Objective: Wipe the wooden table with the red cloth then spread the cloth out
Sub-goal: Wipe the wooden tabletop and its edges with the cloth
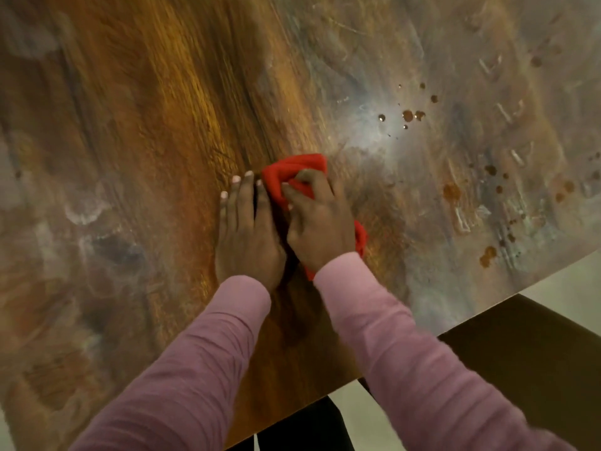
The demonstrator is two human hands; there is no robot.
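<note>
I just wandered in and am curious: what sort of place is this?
Probably a home dining area, though little shows: a big wooden table with brown spill spots, pale floor beyond its edge, and a right hand gripping a red cloth.

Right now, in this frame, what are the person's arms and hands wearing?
Both arms are covered to the wrist by long, soft-looking mauve-pink sleeves. The left sleeve and right sleeve match and are slightly creased. The left hand and right hand are bare: no gloves, rings or watch show. The left hand's fingernails look pale, perhaps polished.
</note>
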